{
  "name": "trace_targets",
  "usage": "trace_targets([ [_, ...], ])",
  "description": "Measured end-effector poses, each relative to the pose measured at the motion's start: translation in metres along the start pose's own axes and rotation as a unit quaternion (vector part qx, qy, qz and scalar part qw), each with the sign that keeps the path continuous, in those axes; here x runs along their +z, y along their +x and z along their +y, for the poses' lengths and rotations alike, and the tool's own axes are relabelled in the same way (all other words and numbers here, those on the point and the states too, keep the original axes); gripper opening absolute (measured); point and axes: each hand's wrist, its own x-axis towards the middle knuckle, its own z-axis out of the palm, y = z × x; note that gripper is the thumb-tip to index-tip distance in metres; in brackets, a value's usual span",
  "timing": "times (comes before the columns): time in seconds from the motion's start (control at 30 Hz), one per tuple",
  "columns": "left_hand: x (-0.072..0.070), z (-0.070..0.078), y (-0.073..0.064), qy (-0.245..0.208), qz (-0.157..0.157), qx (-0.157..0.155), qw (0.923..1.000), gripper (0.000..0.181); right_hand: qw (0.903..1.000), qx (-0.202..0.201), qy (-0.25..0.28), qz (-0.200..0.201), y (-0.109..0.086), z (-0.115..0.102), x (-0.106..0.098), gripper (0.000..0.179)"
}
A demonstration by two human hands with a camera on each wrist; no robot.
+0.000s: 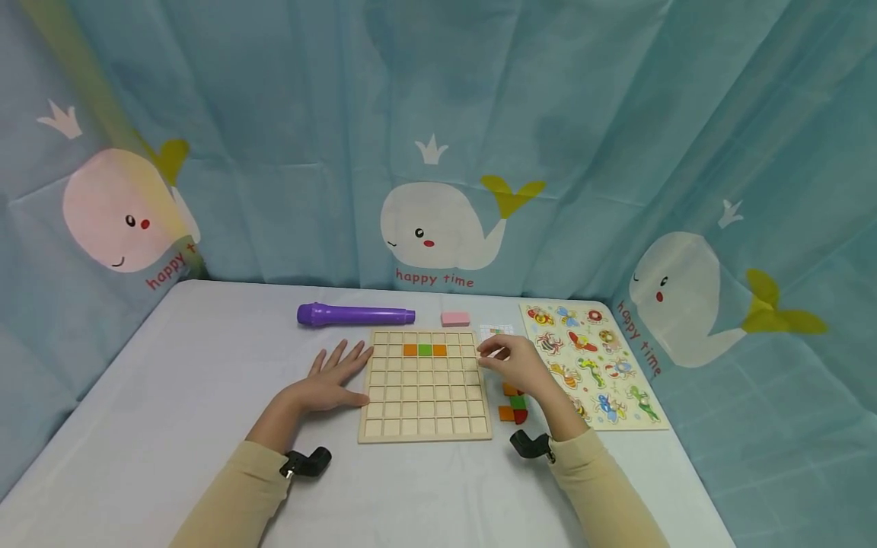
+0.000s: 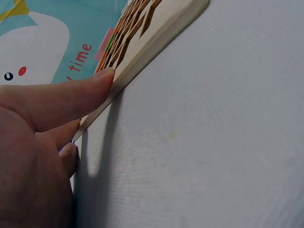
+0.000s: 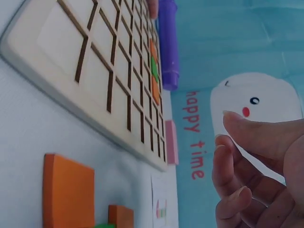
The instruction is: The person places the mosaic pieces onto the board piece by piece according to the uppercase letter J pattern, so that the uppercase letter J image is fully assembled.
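A square, pale wooden grid board (image 1: 425, 438) lies flat on the white, fabric-textured surface (image 1: 171, 396), before a teal curtain (image 1: 294, 152) printed with whales. Its recessed cells hold two orange square tiles (image 1: 409, 350) with a green square tile (image 1: 425, 350) between them, in a row near the far edge. The left hand (image 1: 332, 382), fingers spread, touches the board's left edge. The right hand (image 1: 514, 361), near the right edge, has bent fingers, thumb and fingertips slightly apart, holding nothing visible. Loose orange, green and red pieces (image 1: 518, 403) lie beside the board, close by the right wrist. Beyond are a purple microphone-shaped tube (image 1: 356, 315), a pink rectangular block (image 1: 455, 319) and a small printed card (image 1: 496, 330). A cream insect-picture board (image 1: 630, 428) borders the right; bare surface stretches left and nearer.
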Motion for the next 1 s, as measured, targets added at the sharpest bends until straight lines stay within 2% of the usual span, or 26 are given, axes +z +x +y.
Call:
trace_targets([
  [0.43, -0.001, -0.001, -0.001, -0.002, 0.0, 0.003, 1.0, 0.098, 0.9991, 0.04, 0.015, -0.006, -0.019, 0.029, -0.009, 0.02],
  [0.67, 0.0, -0.001, 0.0, -0.004, 0.001, 0.002, 1.0, 0.098, 0.9976, 0.065, -0.019, -0.014, -0.028, 0.038, -0.012, 0.021],
  [1.0, 0.0, 0.0, -0.001, -0.003, 0.001, 0.004, 1.0, 0.099, 0.9947, 0.063, -0.079, -0.019, -0.034, 0.049, -0.012, 0.02],
])
